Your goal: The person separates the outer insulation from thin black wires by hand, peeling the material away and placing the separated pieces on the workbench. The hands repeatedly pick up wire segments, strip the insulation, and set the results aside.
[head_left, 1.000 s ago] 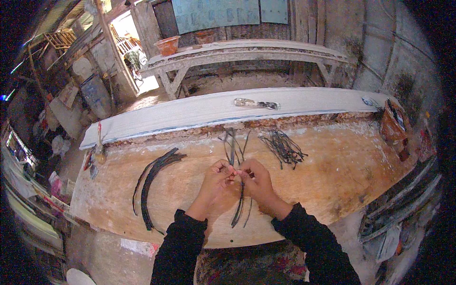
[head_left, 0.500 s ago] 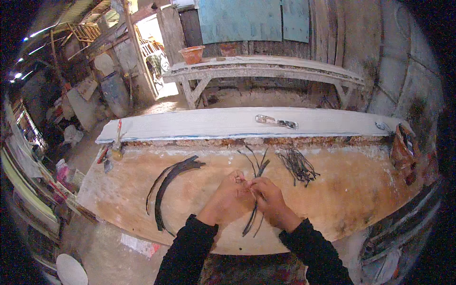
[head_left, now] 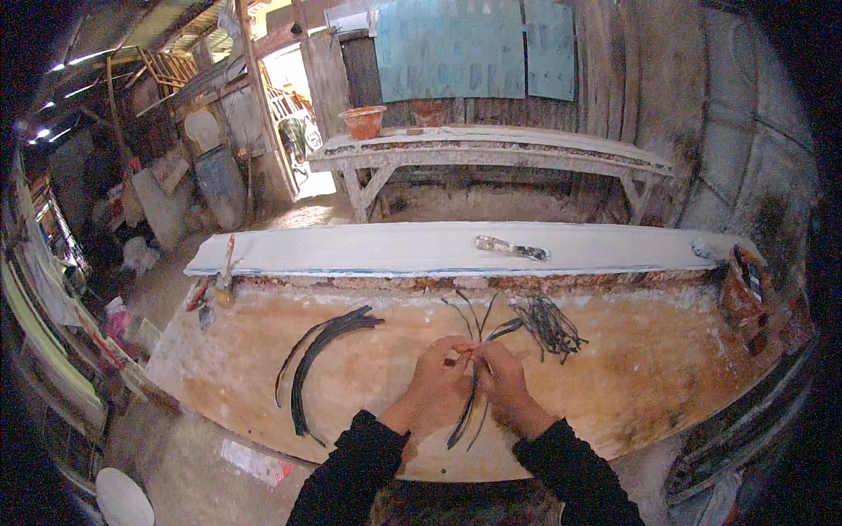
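My left hand (head_left: pixel 437 377) and my right hand (head_left: pixel 502 375) meet over the near middle of the board, fingertips pinched together. Thin black strips (head_left: pixel 460 424) run between and beneath them, with the lower ends towards me. The right fingers grip some of these strips; one thicker end (head_left: pixel 505 329) sticks out to the right. What the left fingertips pinch is too small to make out. Thinner strands (head_left: pixel 467 307) fan out beyond the hands. Left of them lies a curved bundle of longer black strips (head_left: pixel 303 381). A loose pile of short black strips (head_left: pixel 551 326) lies to the right.
A white plank (head_left: pixel 368 248) crosses the board's far side, bearing a putty knife (head_left: pixel 511 249). A brush (head_left: pixel 227 272) rests at the left end. An orange-brown container (head_left: pixel 744 289) sits at the right end. Beyond, a whitish bench (head_left: pixel 491 142) carries an orange pot (head_left: pixel 363 123).
The whole view has tilted slightly, so everything sits lower. My hands have drawn closer together, and the far end of the thicker strips now bends to the right.
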The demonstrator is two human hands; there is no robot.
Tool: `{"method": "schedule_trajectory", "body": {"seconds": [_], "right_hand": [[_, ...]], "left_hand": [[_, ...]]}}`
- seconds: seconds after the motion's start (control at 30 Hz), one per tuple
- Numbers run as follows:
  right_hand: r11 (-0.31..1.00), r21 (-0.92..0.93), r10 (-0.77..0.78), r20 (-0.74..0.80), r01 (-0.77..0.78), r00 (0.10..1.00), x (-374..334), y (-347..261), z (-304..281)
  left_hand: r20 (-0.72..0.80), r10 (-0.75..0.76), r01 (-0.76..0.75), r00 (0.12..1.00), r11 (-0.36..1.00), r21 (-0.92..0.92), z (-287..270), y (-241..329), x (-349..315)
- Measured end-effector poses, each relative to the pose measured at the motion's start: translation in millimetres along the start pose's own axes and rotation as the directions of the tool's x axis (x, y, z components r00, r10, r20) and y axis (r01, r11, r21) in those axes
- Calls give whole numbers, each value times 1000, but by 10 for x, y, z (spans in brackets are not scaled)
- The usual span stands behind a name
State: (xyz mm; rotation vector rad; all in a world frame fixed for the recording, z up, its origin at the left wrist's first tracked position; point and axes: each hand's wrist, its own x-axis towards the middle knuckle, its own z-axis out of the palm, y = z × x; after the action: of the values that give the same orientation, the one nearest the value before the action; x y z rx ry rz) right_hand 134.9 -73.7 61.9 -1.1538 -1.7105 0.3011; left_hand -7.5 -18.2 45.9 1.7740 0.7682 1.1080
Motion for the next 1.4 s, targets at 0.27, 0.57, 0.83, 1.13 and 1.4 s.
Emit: {"method": "schedule_trajectory", "body": {"seconds": [0.27, 0.57, 0.83, 1.13, 1.4], "right_hand": [[993, 68, 108, -129, -100, 986, -37, 145, 111], [332, 739, 579, 330, -586, 745, 18, 137, 40], [284, 718, 541, 428, -636, 724, 53, 58, -87], [426, 666, 611, 287, -613, 737, 73, 26, -7], [832, 356, 469, -44, -425, 882, -13, 222, 209]], "left_hand": [[-152, 292, -236, 944, 923, 305, 149, -59, -72], [-122, 527, -416, 841, 774, 478, 126, -12, -121], [-40, 655, -548, 755, 663, 511, 120, -26, -111], [-224, 410, -314, 884, 876, 366, 154, 1, -159], [-310, -142, 30, 940, 940, -341, 245, -120, -88]]}}
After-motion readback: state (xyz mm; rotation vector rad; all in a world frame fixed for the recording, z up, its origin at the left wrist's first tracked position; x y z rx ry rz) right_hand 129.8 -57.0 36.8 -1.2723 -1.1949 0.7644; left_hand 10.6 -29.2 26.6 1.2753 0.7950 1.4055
